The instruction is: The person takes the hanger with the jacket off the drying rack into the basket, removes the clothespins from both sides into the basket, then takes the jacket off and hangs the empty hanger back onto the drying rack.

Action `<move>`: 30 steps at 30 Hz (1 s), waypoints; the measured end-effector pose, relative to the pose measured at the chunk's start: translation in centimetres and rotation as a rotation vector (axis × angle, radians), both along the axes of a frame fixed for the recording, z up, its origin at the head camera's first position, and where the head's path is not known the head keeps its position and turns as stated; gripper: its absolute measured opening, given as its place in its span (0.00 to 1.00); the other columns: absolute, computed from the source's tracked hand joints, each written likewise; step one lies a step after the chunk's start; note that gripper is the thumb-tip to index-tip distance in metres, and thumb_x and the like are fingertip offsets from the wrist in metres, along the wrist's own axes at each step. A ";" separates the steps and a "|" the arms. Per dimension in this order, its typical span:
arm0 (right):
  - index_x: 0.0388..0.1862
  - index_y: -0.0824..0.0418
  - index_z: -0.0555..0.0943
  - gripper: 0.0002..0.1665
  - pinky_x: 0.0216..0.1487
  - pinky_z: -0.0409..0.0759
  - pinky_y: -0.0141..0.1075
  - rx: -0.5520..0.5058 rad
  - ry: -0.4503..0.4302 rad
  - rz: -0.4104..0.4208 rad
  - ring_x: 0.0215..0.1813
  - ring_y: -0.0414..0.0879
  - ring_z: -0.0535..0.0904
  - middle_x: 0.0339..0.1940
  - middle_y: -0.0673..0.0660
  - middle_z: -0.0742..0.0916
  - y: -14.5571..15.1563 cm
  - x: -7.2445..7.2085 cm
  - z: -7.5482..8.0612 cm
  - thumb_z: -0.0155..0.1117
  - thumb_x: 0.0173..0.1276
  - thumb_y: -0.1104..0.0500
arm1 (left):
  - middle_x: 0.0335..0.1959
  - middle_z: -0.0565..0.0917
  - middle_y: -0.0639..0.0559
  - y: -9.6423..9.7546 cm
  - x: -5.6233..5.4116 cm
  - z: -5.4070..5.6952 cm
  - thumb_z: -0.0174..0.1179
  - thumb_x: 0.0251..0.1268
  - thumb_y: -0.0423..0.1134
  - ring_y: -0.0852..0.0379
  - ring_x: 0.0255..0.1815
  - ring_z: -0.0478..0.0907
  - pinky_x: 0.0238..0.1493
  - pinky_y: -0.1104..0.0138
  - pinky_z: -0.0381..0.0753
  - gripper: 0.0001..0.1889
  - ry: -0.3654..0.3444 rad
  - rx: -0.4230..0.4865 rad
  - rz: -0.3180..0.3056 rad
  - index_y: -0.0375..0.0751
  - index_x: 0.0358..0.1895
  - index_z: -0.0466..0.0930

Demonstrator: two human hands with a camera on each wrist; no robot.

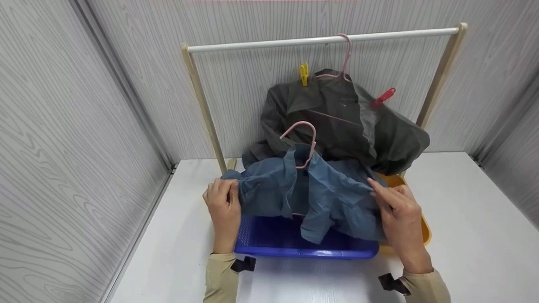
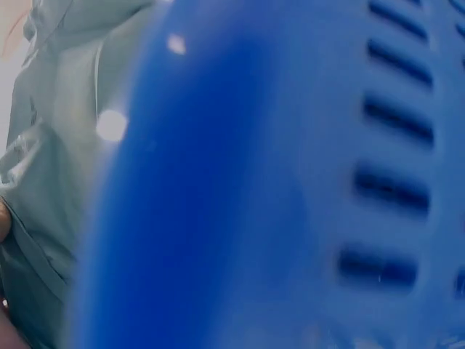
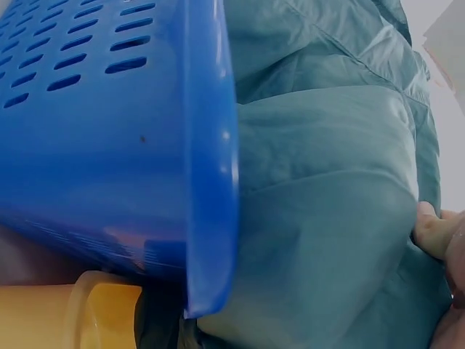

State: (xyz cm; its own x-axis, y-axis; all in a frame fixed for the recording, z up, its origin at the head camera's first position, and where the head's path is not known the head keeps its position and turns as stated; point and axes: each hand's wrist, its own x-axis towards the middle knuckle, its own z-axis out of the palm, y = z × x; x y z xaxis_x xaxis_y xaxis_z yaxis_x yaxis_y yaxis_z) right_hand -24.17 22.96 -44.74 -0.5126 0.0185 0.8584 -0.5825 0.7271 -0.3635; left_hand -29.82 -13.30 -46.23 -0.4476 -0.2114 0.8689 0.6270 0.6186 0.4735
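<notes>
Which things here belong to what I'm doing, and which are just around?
In the job, it seems:
blue shirt, held by left hand and right hand
pink hanger, at its neck
rack, perhaps

Just around, probably:
dark garment, hanging from the rack
yellow peg and red peg, clipped to it
blue basket, below the blue shirt
yellow bin

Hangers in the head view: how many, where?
2. First pink hanger hooks over the white rail, inside the dark garment; second pink hanger sits in the blue garment between the left hand and right hand. Others could be hidden.
</notes>
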 end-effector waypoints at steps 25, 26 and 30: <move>0.52 0.59 0.86 0.27 0.34 0.66 0.28 0.076 -0.012 0.091 0.32 0.43 0.70 0.34 0.54 0.89 0.1 0.5 0.8 0.70 0.54 0.78 | 0.30 0.72 0.50 4.1 1.3 1.0 0.56 0.74 0.40 0.51 0.33 0.67 0.43 0.58 0.64 0.11 -0.013 -0.028 -0.110 0.39 0.37 0.84; 0.52 0.59 0.87 0.27 0.34 0.66 0.28 0.074 -0.008 0.095 0.31 0.42 0.70 0.34 0.54 0.89 0.2 0.5 0.8 0.70 0.54 0.78 | 0.31 0.73 0.50 4.0 1.3 1.1 0.56 0.74 0.41 0.51 0.34 0.68 0.44 0.58 0.65 0.11 -0.010 -0.035 -0.118 0.40 0.39 0.85; 0.51 0.59 0.87 0.27 0.34 0.67 0.25 0.057 -0.003 0.115 0.31 0.41 0.69 0.34 0.54 0.89 0.5 0.5 0.8 0.70 0.53 0.79 | 0.36 0.77 0.50 3.3 1.3 1.5 0.54 0.74 0.37 0.51 0.39 0.70 0.51 0.56 0.66 0.11 -0.015 -0.070 -0.155 0.39 0.49 0.84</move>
